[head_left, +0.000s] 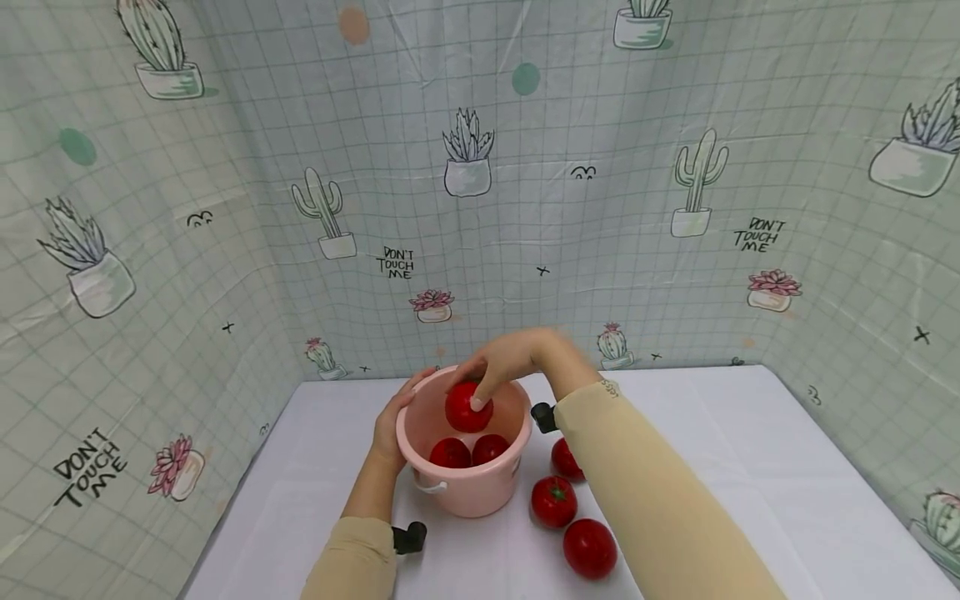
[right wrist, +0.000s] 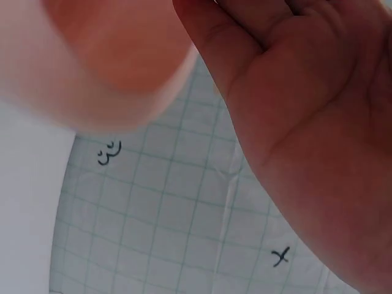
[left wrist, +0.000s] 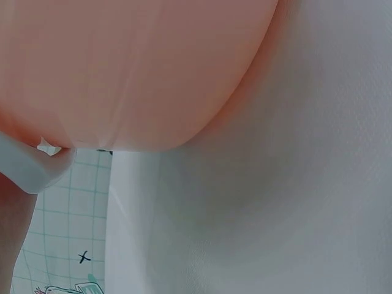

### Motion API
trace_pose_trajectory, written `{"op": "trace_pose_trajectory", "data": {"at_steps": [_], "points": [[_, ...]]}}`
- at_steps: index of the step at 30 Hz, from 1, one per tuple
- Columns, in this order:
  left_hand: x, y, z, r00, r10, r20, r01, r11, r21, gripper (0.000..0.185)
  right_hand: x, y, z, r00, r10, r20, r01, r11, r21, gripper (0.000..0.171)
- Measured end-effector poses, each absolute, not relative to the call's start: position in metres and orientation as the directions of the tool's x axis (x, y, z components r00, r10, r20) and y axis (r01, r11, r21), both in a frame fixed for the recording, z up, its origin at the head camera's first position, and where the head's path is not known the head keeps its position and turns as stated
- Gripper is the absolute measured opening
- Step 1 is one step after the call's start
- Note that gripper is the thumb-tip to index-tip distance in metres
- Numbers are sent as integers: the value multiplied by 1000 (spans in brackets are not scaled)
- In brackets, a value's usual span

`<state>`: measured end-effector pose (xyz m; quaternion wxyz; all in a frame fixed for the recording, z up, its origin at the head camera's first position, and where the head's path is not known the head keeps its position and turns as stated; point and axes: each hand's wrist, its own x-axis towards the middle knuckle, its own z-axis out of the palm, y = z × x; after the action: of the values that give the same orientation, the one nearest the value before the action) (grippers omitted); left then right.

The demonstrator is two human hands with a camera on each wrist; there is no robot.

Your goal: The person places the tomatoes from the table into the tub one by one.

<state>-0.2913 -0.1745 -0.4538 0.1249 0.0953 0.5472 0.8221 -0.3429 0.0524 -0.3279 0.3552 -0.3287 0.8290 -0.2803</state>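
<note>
A pink bucket (head_left: 480, 492) stands upright on the white table, with two red tomatoes (head_left: 450, 453) visible at its bottom. At its left side, my left hand (head_left: 390, 425) holds the rim, its fingers lying along the edge. My right hand (head_left: 510, 360) reaches over the back right of the rim and grips another red tomato (head_left: 468, 408) from above, thumb on its near side. That tomato hangs inside the bucket's mouth, above the other two. In the right wrist view, the palm shows beside the blurred bucket, and the tomato is out of sight.
Three more tomatoes lie in a row right of the bucket: a far one (head_left: 566, 460) partly behind the right sleeve, one with a green calyx (head_left: 554, 502), and a nearer one (head_left: 590, 548). A cactus-printed cloth (head_left: 510, 250) rises behind the table (head_left: 690, 433) and on both sides.
</note>
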Motion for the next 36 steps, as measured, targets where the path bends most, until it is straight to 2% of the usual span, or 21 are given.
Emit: {"op": "trace_pose_trajectory", "data": {"at_steps": [5,8,11,16,22,29,36], "points": [[-290,-173,-452,-940,340,43,-104,-403,909,55,-341,33,-331,-499,-763,-411,-446,633,-633,47],[-289,-173,-452,-934,354,52,-104,-408,907,55,-340,23,-335,-481,-776,-408,-544,629,-556,45],[-289,-172,-452,-933,356,50,-108,-409,906,56,-340,15,-339,-456,-783,-424,-576,622,-530,41],[-287,-173,-451,-933,355,58,-97,-402,911,55,-339,8,-347,-449,-769,-455,-522,639,-564,41],[-288,-174,-449,-934,353,58,-95,-401,911,53,-341,2,-355,-461,-759,-460,-535,651,-538,41],[-288,-174,-450,-935,350,62,-88,-397,914,55,-340,-4,-364,-440,-750,-494,-553,659,-509,40],[-290,-175,-453,-934,351,68,-87,-407,909,58,-336,-7,-365,-469,-719,-514,-503,695,-514,40]]}}
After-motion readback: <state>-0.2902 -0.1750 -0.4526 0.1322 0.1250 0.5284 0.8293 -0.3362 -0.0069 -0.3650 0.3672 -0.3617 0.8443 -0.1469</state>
